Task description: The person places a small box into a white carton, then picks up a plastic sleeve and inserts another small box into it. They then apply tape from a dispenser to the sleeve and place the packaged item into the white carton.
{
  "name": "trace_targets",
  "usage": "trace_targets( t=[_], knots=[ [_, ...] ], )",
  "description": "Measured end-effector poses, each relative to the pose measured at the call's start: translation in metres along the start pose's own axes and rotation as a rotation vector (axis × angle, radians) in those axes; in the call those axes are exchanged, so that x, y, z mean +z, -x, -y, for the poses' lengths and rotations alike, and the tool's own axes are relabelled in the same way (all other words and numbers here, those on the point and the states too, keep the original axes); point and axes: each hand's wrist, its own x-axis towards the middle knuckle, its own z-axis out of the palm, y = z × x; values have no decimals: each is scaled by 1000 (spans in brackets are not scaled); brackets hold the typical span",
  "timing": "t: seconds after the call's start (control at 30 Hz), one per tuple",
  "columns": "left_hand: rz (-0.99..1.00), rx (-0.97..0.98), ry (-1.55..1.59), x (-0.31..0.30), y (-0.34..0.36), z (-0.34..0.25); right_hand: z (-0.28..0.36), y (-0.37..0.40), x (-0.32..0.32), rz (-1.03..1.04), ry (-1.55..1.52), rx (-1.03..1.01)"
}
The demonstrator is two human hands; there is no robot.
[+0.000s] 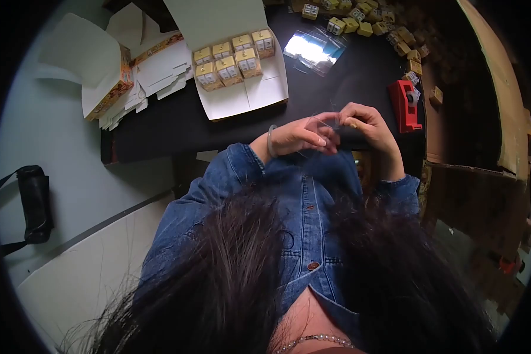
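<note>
Over the near edge of the black-covered table (153,135), two bare hands meet in front of the denim jacket (304,197). The right hand (369,124) has its thumb and index finger pressed together; whether something thin lies between them cannot be told. The left hand (295,134) is loosely spread, its index finger reaching to the right fingertips and its other fingers blurred, and no firm hold shows there.

Beyond the hands, a little to the left, the open white carton (256,94) lies on the table with its lid raised. Inside, seven small yellow-topped boxes (225,68) stand upright in two rows, four at the back and three in front. By the look of it, the carton is only partly filled: its white base shows bare along the near side and at the right end of the front row, and the lid is not closed.

Many loose small boxes (366,29) lie scattered at the far right, outside the carton. Between them and the carton are clear plastic sleeves (315,52), shining under the light. The red tape dispenser (404,109) stands at the right, just beside the large cardboard box (495,88). At the left, a printed carton (106,88) stands open next to flattened white cartons (159,76).
</note>
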Motion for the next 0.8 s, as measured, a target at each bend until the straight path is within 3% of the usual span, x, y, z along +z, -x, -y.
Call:
trace_targets(
  t=[0.07, 0.17, 0.2, 0.27, 0.33, 0.37, 0.4, 0.43, 0.47, 0.5, 0.53, 0.57, 0.67, 0.73, 0.8],
  knots=[
    [3, 58, 173, 6, 3, 1, 5, -2, 20, -432, 670, -67],
    [-101, 54, 311, 7, 1, 9, -12, -6, 47, -539, 801, -100],
    [-135, 15, 341, 3, -2, 12, -25, -5, 44, -501, 700, -105],
    [-119, 3, 278, -11, -2, 13, -12, 4, 21, -308, -10, 249],
    [-74, 24, 153, -6, -2, 8, -12, 10, 16, -229, -130, 213],
    [-69, 15, 155, -2, -1, 5, -17, 9, 22, -307, -173, 59],
    [-137, 96, -52, -1, 0, 1, -19, 6, 27, -381, -211, -99],
    [-202, 182, -263, 1, -1, -4, -14, 0, 38, -661, -213, -162],
    [-242, 209, -368, 5, 0, -9, -12, -1, 41, -665, -237, -84],
    [-267, 221, -679, 7, 0, -11, -10, 0, 43, -670, -261, -5],
    [-288, 231, -990, 10, -1, -12, -13, 2, 47, -520, -391, 177],
    [-344, 219, -1317, 17, -4, -13, -19, 2, 47, -403, -295, 263],
    [-291, 349, -1341, 19, -9, -16, -14, -4, 42, -481, -93, 172],
    [-374, 332, -922, 9, -14, -12, -11, -10, 40, -528, 54, 116],
    [-419, 287, -1025, 4, -18, -14, -15, -14, 34, -515, 143, 30]
  ],
)
